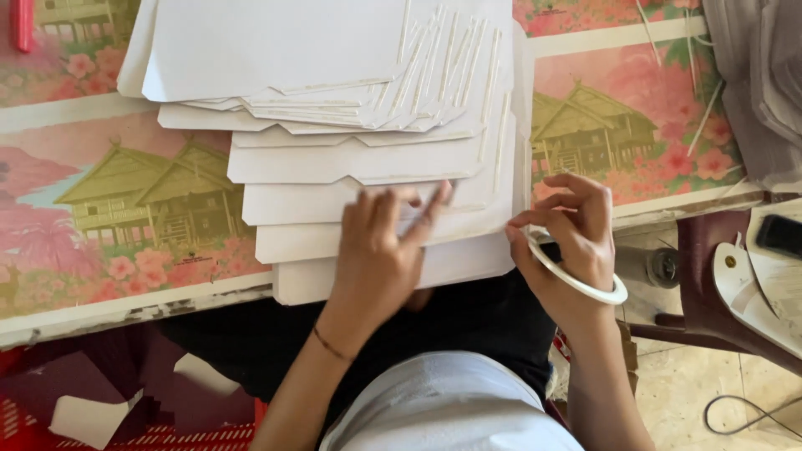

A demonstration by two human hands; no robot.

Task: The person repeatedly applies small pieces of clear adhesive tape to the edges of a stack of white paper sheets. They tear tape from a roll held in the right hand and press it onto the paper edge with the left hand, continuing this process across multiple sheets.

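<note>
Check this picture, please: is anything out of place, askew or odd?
Mostly tidy. The white sheets lie fanned in steps rather than squared, and the lowest one overhangs the table edge. Thin white strips lie scattered at the table's far right. The left hand presses the sheets; the right hand holds a tape roll.

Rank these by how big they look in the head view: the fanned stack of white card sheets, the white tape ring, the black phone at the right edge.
1. Fanned stack of white card sheets
2. White tape ring
3. Black phone, though it is cut off by the frame edge
</note>
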